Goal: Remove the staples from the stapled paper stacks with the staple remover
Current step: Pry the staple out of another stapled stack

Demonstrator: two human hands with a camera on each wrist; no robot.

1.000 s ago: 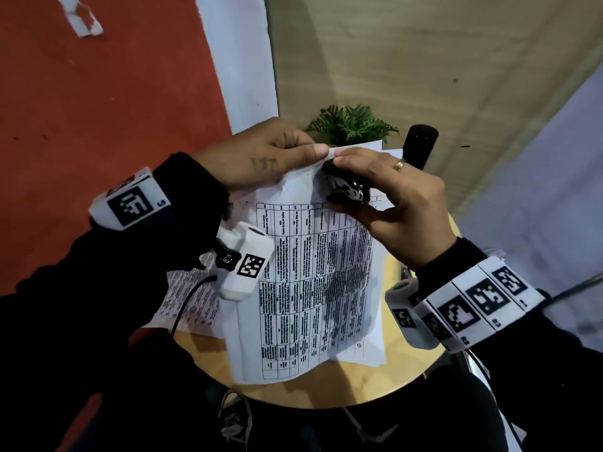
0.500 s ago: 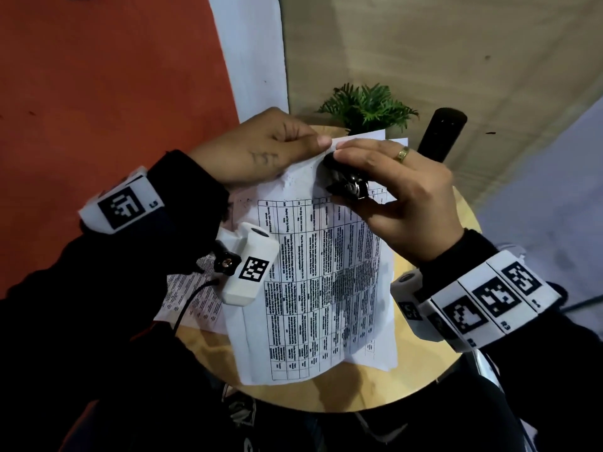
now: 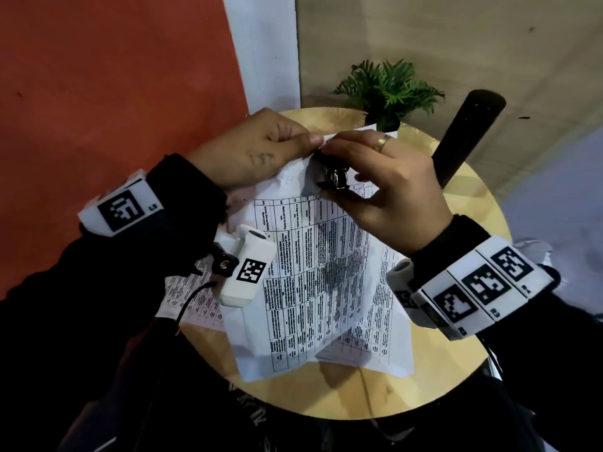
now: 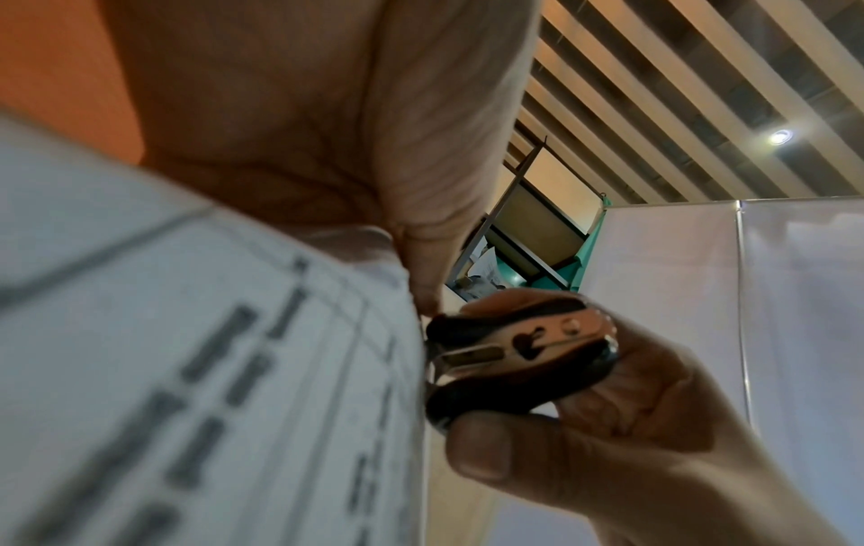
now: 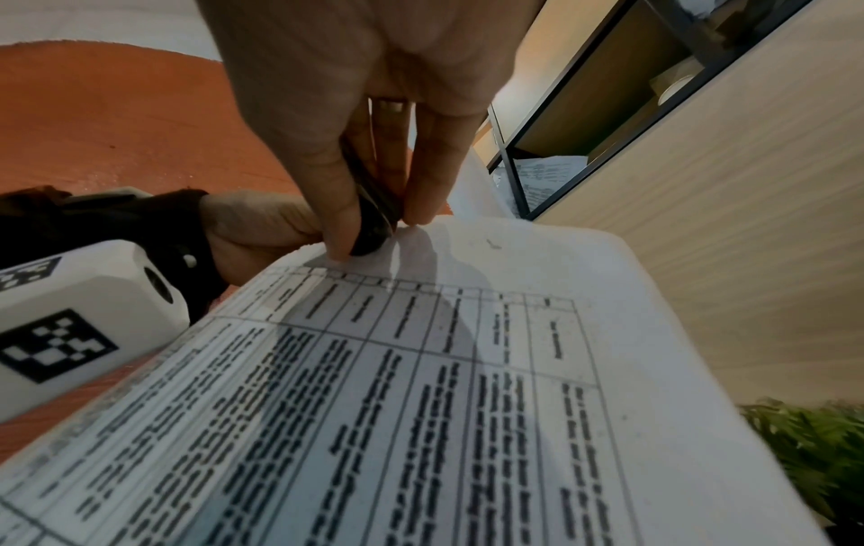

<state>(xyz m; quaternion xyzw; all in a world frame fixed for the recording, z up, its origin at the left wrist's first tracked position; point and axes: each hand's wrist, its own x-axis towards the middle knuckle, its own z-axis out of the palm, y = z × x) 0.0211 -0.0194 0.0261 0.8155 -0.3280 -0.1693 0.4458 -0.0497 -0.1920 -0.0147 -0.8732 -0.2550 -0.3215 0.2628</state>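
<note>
Both hands met at the far top corner of the stack (image 3: 326,272), lifted off the tabletop (image 3: 463,363) so the staple faced up. Left hand (image 3: 261,148) pinched the corner to steady it; right hand (image 3: 385,187) squeezed the remover (image 4: 519,354), its claws against the paper.

Red floor (image 3: 114,93) — round wood table (image 3: 473,203), slatted ceiling (image 4: 678,92).
</note>
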